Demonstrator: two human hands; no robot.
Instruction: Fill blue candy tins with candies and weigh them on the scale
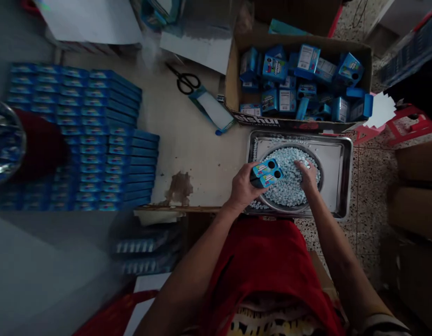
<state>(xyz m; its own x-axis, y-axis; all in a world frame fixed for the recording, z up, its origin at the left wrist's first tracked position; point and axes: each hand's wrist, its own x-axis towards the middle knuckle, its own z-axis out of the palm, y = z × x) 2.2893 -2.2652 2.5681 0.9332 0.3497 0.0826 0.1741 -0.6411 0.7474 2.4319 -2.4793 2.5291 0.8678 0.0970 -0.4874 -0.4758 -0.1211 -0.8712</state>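
My left hand point(242, 186) is closed around two small blue printed boxes point(268, 172), held side by side with their round dark holes facing up. They are over the left rim of a round metal bowl point(321, 186) heaped with small pale blue pellets point(289, 186). My right hand point(308, 176) reaches into the right side of the heap, its fingers curled among the pellets; how many it grips is hidden. Under the bowl lies a rectangular metal tray point(346, 177), with loose pellets scattered at its left side.
Behind the tray, a cardboard carton point(296, 123) holds several blue boxes. Black-handled scissors point(186, 83) and a flattened blue box point(212, 109) lie on the table point(201, 154). Stacked blue boxes point(96, 140) fill the left, beside a dark red container point(40, 144).
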